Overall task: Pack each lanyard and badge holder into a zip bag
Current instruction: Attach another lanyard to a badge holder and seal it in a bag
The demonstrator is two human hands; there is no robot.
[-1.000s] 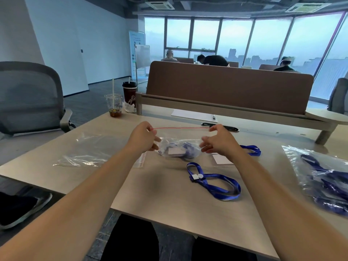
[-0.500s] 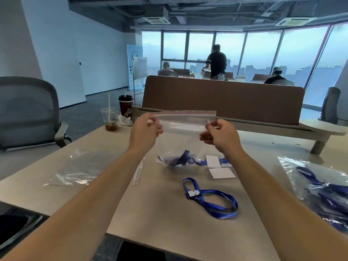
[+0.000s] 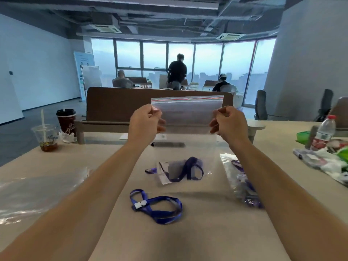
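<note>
We have the left hand [image 3: 144,122] and the right hand [image 3: 228,122] raised in front of us, each pinching a side edge of a clear zip bag [image 3: 186,117] a little below its red-striped seal. The bag hangs upright between them, seal on top, so its load drops to the bottom: a blue lanyard [image 3: 188,171] and what looks like a clear badge holder [image 3: 163,173] sag low in the pouch, near or on the tabletop [image 3: 207,232]. Held taut by both sides like this, we judge the seal is being checked or readied for pressing; whether it is fully closed we cannot tell. Nearer us, a second blue lanyard [image 3: 157,207] lies loose on the tabletop, not yet bagged. At our right forearm lies a filled bag of lanyards [image 3: 243,181], probably finished ones. To the left, a stack of empty clear bags [image 3: 37,193] lies flat, within easy reach for the next set.
</note>
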